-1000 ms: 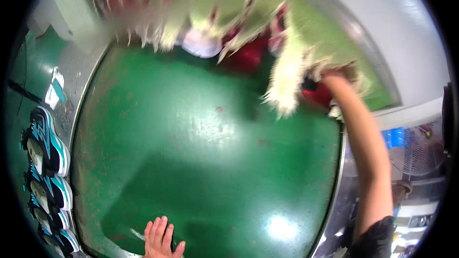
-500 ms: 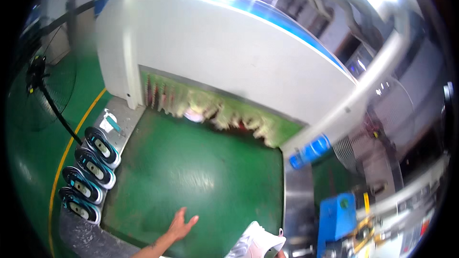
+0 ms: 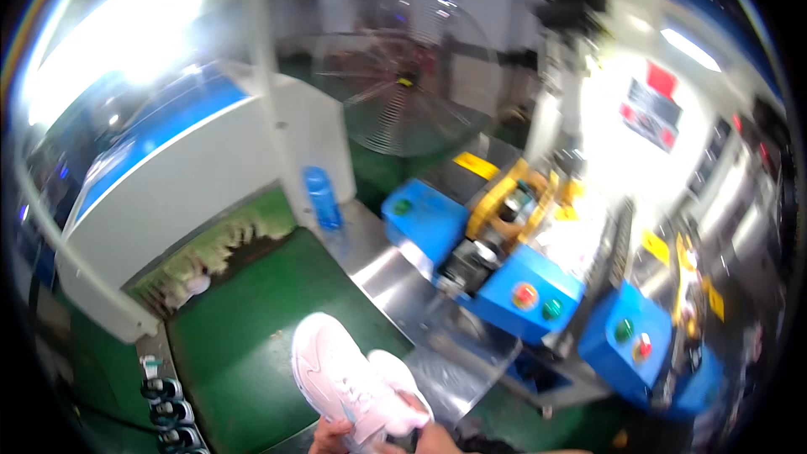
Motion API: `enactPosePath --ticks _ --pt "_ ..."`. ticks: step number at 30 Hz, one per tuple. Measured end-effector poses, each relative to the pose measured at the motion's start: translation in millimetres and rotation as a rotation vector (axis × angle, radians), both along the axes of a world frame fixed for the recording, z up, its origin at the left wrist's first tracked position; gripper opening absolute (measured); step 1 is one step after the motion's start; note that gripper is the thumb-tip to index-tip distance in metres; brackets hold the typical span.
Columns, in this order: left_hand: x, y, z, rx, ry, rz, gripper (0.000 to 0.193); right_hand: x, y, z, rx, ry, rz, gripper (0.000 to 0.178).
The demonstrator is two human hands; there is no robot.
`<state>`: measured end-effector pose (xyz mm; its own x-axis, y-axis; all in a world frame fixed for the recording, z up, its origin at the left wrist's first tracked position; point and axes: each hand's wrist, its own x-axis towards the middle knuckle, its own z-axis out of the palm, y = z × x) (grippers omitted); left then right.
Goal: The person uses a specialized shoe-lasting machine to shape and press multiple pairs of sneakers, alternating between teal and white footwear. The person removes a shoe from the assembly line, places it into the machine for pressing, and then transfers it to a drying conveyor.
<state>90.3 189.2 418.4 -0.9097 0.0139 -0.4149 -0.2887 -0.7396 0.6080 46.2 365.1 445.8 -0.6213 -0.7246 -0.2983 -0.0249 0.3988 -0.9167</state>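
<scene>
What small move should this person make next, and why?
Perhaps ease the pale shoes rightward over the steel tabletop: the left hand and right hand are both on them, and that surface lies beside the green bed.

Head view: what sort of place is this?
Probably a shoe factory: held pale shoes, a green conveyor-like surface meeting a white machine, and blue boxes with coloured buttons.

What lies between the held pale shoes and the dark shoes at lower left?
In the head view, mainly green surface lies between the pale shoes and the dark shoes.
</scene>
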Motion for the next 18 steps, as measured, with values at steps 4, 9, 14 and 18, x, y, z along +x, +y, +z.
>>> enactPosePath --ticks 4,9,14,18 --pt "-24.9 83.8 -15.5 -0.032 -0.04 0.06 0.053 -32.1 69.8 16.9 -0.371 0.23 -0.195 0.059" --pt "-102.3 141.8 -37.8 -0.349 -0.06 0.43 0.052 -60.3 150.2 -16.1 -0.231 -0.213 -0.669 0.051" --pt "-270.7 101.1 -18.5 -1.03 0.539 0.295 0.04 -87.5 165.6 10.7 -0.26 -0.033 -0.676 0.056" --pt "-490.0 115.3 -56.1 -1.413 0.59 0.087 0.05 -121.2 153.2 8.5 -0.159 0.057 -0.694 0.067"
